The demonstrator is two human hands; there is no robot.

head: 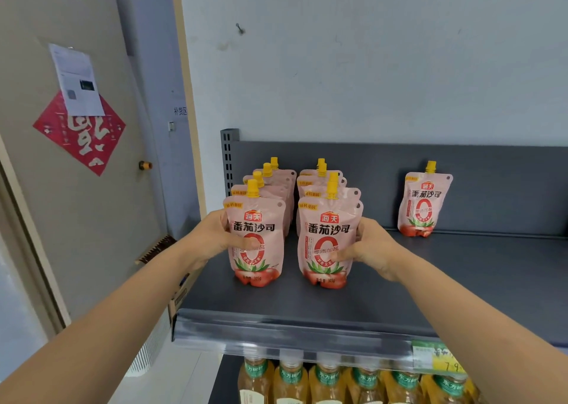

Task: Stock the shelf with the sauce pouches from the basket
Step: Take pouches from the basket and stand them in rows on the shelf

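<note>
Sauce pouches, pink flexible plastic stand-up packs with yellow screw caps and printed tomato art, stand in 2 rows on the dark grey metal shelf (399,280), and each front one is in a hand. The left hand (215,234) wraps the left front pouch (255,244) from its outer side, thumb across the printed face; the right hand (372,250) clasps the right front pouch (327,244) the same way, thumb on the front and fingers behind. Both pouches seem to rest upright on their gusseted bases, close in front of the pouches behind. A lone pouch (424,204) leans against the back panel well to the right. The basket is not in view. The likely risk lies in the soft, slick film: squeezed walls buckle, so a pouch let go off balance could tip forward toward the shelf's front lip (292,333), or nudge backward and topple its row like dominoes. The smooth painted shelf gives little grip to the narrow bases. Below, amber drink bottles (325,382) with green labels fill the lower tier.
</note>
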